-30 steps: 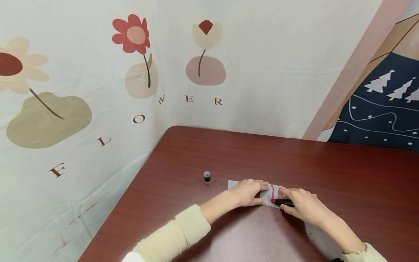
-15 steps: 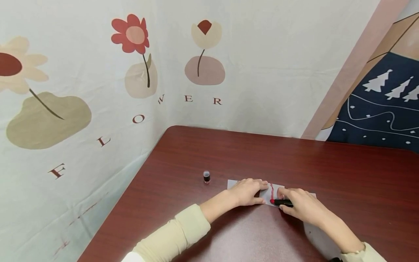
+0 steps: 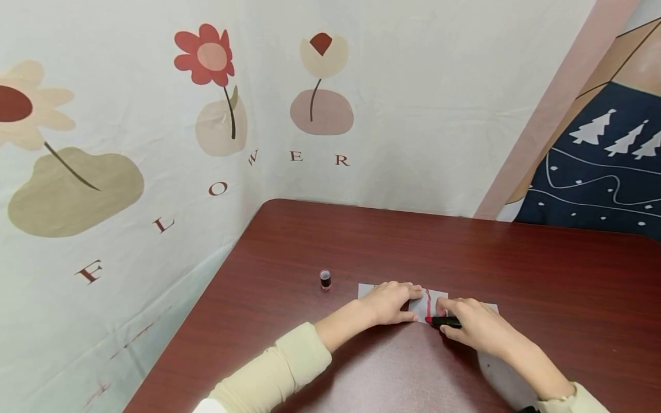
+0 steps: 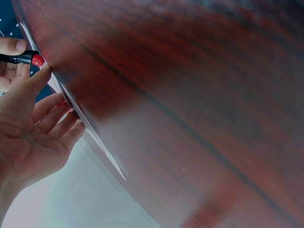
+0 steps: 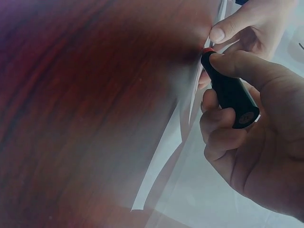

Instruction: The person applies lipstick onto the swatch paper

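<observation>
My right hand (image 3: 480,324) grips a black-cased lipstick (image 5: 232,97), thumb along one side and fingers curled round the other. Its red tip meets a white sheet of paper (image 3: 417,310) at the lower end of a wavy red streak (image 3: 428,301). To the left of that streak, my left hand (image 3: 389,303) lies on the paper with its fingers extended, pressing it against the table. The left wrist view shows that hand's fingers (image 4: 57,116) spread along the sheet, its thumb near the lipstick tip. The hands cover parts of the paper.
A small cap (image 3: 325,279), clear on top with a black band, stands left of the paper on the dark red table (image 3: 289,241). More white paper (image 3: 498,370) lies under the right forearm. Behind the table hangs a flower-printed cloth (image 3: 439,115).
The lipstick tip has moved slightly toward the near edge of the paper, and the red streak is a little longer. The left hand stays in place.
</observation>
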Available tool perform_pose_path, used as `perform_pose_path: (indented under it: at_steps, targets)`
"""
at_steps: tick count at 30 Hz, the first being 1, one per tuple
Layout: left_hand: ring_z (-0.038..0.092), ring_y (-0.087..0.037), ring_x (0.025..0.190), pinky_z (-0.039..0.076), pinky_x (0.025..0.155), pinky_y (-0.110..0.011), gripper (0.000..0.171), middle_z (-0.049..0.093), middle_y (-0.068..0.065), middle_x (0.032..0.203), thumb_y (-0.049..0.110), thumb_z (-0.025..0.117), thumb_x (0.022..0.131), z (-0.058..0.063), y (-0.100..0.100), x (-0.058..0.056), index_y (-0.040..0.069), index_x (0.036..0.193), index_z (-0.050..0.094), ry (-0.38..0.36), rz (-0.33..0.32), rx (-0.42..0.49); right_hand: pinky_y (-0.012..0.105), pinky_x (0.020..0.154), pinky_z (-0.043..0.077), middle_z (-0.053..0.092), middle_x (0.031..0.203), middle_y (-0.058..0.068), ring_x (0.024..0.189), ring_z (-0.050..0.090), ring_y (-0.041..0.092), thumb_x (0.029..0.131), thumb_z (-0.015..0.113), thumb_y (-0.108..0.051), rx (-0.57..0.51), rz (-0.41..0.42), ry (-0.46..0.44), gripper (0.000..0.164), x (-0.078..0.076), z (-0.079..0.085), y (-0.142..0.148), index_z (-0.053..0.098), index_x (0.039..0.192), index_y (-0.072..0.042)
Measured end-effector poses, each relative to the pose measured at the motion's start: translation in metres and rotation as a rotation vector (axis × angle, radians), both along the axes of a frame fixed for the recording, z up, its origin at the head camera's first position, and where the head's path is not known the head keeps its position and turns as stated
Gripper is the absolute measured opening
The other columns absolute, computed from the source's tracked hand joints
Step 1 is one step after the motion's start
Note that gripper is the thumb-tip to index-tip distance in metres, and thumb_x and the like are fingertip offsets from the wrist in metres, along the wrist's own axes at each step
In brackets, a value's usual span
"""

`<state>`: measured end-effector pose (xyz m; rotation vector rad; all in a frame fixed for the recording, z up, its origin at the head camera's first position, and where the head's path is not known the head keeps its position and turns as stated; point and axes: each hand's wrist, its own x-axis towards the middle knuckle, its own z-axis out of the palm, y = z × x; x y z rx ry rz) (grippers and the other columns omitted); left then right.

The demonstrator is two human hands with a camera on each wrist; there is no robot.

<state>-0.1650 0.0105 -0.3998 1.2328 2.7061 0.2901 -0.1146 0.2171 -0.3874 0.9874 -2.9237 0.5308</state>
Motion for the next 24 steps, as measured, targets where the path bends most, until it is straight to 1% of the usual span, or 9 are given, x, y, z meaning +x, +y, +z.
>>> perform_pose_path:
  at_steps: [4,11,21,24]
  targets:
    - [0.038,-0.007,0.128,0.035,0.1,-0.026,0.049,0.045,0.004,0.14,0.034,0.062,0.089,0.0001,0.0005,0.0002,0.014,0.133,0.053,0.0,0.002,0.001,0.023,0.052,0.036,0.047,0.068,-0.013,0.06,0.041,0.004,0.075,0.074,-0.013,0.003,-0.006,0.005,0.026,0.0009,-0.0012,0.0,0.049,0.079,-0.02]
    - [0.038,-0.007,0.128,0.035,0.1,-0.027,0.049,0.045,0.004,0.139,0.034,0.063,0.089,0.0006,0.0007,0.0008,0.015,0.133,0.053,0.005,0.01,-0.004,0.024,0.051,0.036,0.046,0.069,-0.012,0.062,0.042,0.004,0.075,0.076,-0.015,0.007,-0.011,0.027,0.027,0.0028,-0.0018,-0.0007,0.05,0.08,-0.022]
    - [0.039,-0.007,0.128,0.035,0.099,-0.026,0.048,0.045,0.004,0.139,0.033,0.063,0.089,0.0006,0.001,0.0004,0.015,0.133,0.054,0.001,0.009,-0.002,0.023,0.051,0.034,0.044,0.068,-0.012,0.062,0.04,0.005,0.075,0.075,-0.015,0.011,-0.026,0.013,0.027,0.0054,-0.0001,-0.0013,0.049,0.079,-0.022]
    - [0.039,-0.007,0.127,0.035,0.099,-0.026,0.048,0.045,0.004,0.139,0.033,0.063,0.089,0.0002,0.0008,0.0005,0.015,0.133,0.054,0.003,0.008,-0.002,0.023,0.051,0.035,0.048,0.071,-0.012,0.063,0.043,0.005,0.076,0.075,-0.017,0.015,-0.023,-0.005,0.026,0.0056,0.0004,-0.001,0.049,0.08,-0.022]
